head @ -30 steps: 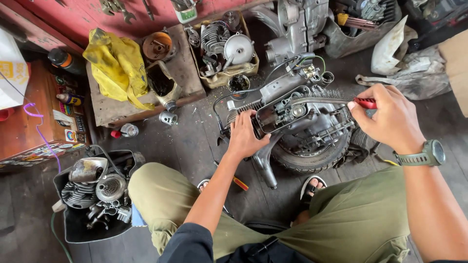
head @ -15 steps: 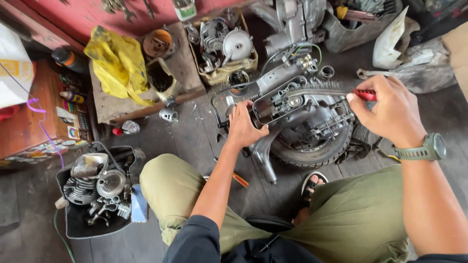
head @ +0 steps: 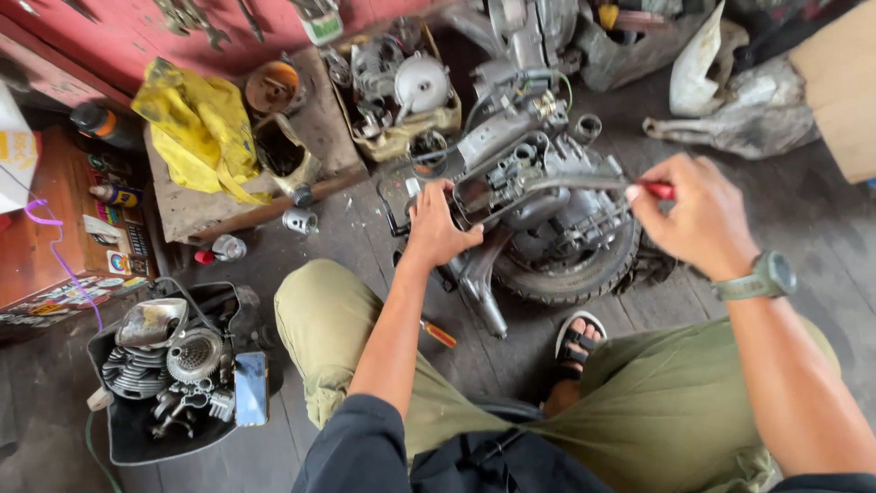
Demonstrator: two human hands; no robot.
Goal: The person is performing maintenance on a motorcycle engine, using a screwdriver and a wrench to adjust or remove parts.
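Note:
A greasy scooter engine (head: 538,196) with its small tyre (head: 575,274) lies on the dark floor between my knees. My left hand (head: 438,224) grips the engine's near left end. My right hand (head: 689,215) is shut on a red-handled tool (head: 659,190), whose long metal shaft reaches left across the top of the engine. A green watch sits on my right wrist.
A black tub (head: 169,374) of engine parts with a phone (head: 250,388) stands at lower left. A wooden board holds a yellow rag (head: 201,132). A box of parts (head: 401,96) sits behind the engine. An orange-handled screwdriver (head: 438,332) lies by my left leg.
The view has shifted slightly. Both hands keep their holds; my right hand with the tool has dropped a little over the engine.

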